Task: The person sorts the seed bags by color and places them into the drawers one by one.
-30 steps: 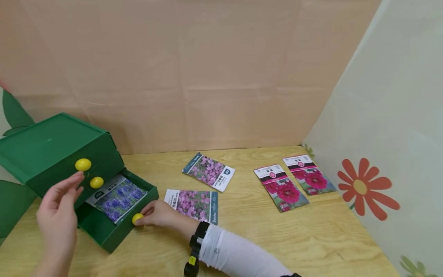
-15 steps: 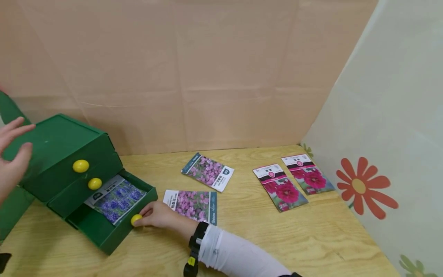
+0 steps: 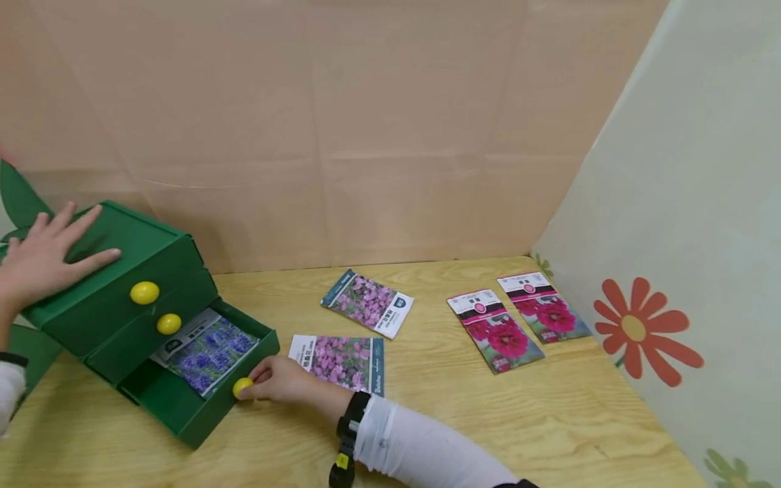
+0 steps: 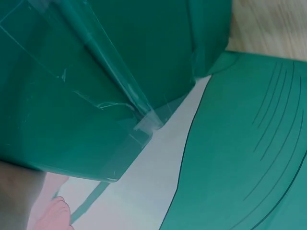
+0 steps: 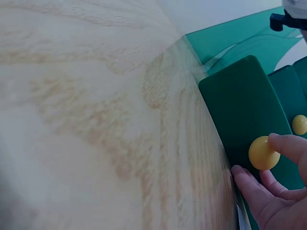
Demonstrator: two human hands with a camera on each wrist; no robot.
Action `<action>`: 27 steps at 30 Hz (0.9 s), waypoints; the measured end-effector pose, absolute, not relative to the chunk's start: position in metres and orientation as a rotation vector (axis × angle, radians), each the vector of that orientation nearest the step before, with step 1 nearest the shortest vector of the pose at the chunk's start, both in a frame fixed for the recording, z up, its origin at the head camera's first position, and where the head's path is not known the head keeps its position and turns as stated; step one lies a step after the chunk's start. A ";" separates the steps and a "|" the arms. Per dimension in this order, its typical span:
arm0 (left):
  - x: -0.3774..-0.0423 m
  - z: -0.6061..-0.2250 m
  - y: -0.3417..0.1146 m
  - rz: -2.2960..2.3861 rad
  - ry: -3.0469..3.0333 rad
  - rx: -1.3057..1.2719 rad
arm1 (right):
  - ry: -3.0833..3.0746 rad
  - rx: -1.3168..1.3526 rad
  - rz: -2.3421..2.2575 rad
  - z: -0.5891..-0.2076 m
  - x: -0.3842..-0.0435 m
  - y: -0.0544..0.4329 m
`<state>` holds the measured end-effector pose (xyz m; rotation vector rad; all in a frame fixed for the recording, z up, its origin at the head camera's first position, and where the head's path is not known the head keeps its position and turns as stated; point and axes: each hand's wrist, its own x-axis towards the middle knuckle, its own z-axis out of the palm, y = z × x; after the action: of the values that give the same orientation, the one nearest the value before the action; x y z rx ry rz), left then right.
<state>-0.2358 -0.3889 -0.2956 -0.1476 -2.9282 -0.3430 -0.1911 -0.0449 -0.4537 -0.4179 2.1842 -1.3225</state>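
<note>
A green drawer box (image 3: 143,234) with round yellow knobs stands at the left of the table. Its bottom drawer (image 3: 207,417) is pulled out, and inside lies a seed packet with blue-purple flowers (image 3: 210,352). My right hand (image 3: 283,379) pinches the yellow knob (image 5: 263,154) of that drawer between thumb and fingers. On the box's top rests my left hand (image 3: 45,261), fingers spread. The left wrist view shows mostly the box's green side (image 4: 72,105), with a bit of that arm at the lower left.
Two pink-flowered seed packets (image 3: 368,303) lie near the drawer, one partly behind my right wrist. Farther right are two packets with magenta flowers (image 3: 497,332). A beige backdrop (image 3: 390,135) closes off the back, and a white wall panel with printed flowers (image 3: 683,203) the right.
My left hand has left the area by the upper knobs, swung out to the left and come down on the box's top. The right hand keeps its pinch on the bottom knob; the drawer looks unmoved.
</note>
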 end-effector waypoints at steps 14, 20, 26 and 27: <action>-0.232 -0.293 -0.383 -0.544 -3.257 -0.239 | 2.251 -0.358 -1.382 -0.461 -0.185 -0.046; -0.226 -0.290 -0.375 -0.599 -3.266 -0.221 | 2.267 -0.361 -1.386 -0.460 -0.185 -0.047; -0.225 -0.290 -0.374 -0.543 -3.273 -0.185 | 2.276 -0.365 -1.416 -0.453 -0.191 -0.052; -0.225 -0.289 -0.373 -0.523 -3.273 -0.177 | 2.270 -0.365 -1.421 -0.451 -0.193 -0.054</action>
<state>-0.2250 -0.3734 -0.2890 -0.1774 -3.2729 -0.5229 -0.1931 -0.0536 -0.4507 -0.3649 2.2703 -1.4212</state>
